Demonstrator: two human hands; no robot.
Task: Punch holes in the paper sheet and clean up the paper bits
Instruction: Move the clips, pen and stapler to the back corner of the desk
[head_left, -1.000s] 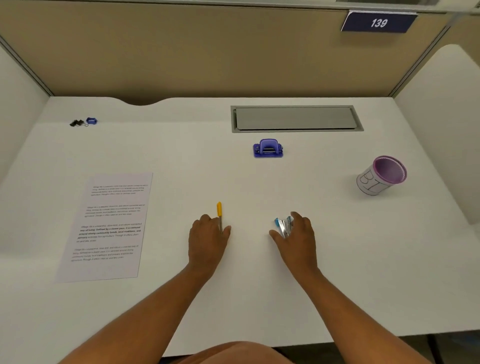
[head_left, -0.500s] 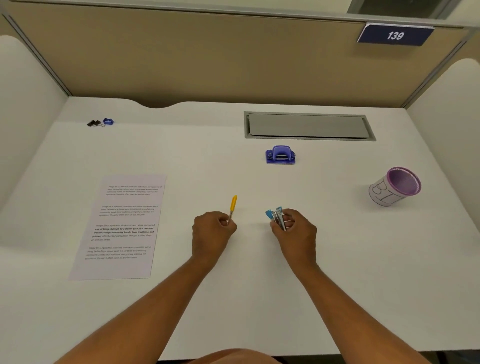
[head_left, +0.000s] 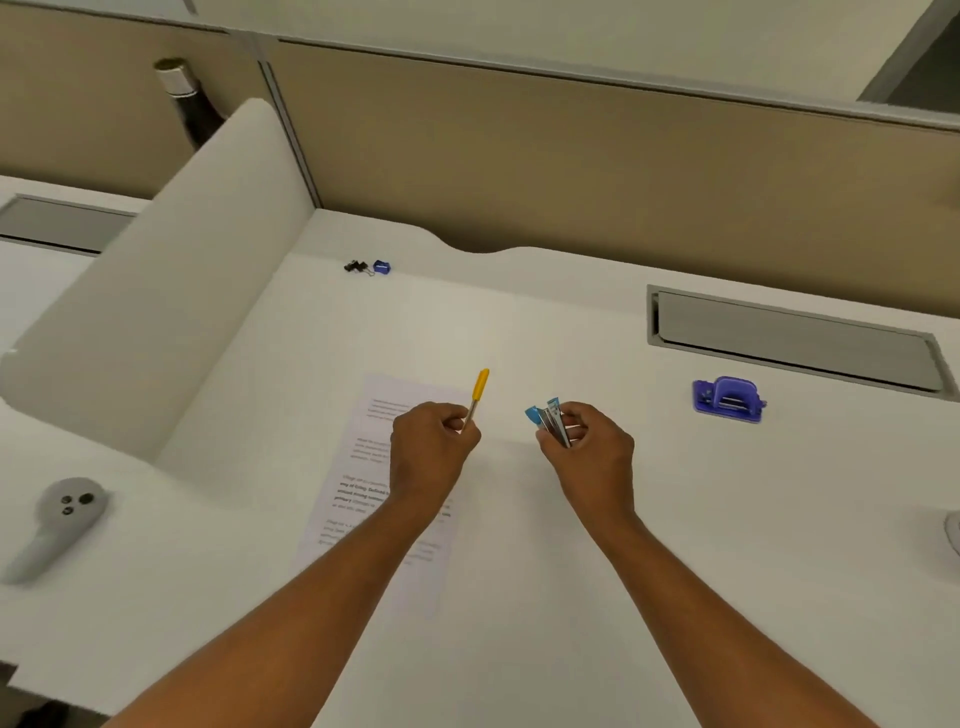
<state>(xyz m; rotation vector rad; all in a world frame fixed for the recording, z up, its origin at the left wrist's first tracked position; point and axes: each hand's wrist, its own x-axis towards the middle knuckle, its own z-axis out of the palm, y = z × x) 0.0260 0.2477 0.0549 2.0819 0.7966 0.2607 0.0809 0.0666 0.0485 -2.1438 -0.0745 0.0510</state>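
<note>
A printed paper sheet lies flat on the white desk, partly under my left forearm. My left hand is closed around a pen with a yellow cap, held above the sheet's upper right corner. My right hand grips a small bundle of blue-capped pens, just right of the sheet. The purple hole punch sits on the desk further right, clear of both hands.
Black binder clips and a small blue sharpener lie near the back edge. A grey cable hatch is set into the desk behind the punch. A white divider stands at left, with a grey controller beyond it.
Both hands closed on the pens and lifted them off the desk. The view swung left, so the sheet now lies under my left arm and the purple cup has left the frame.
</note>
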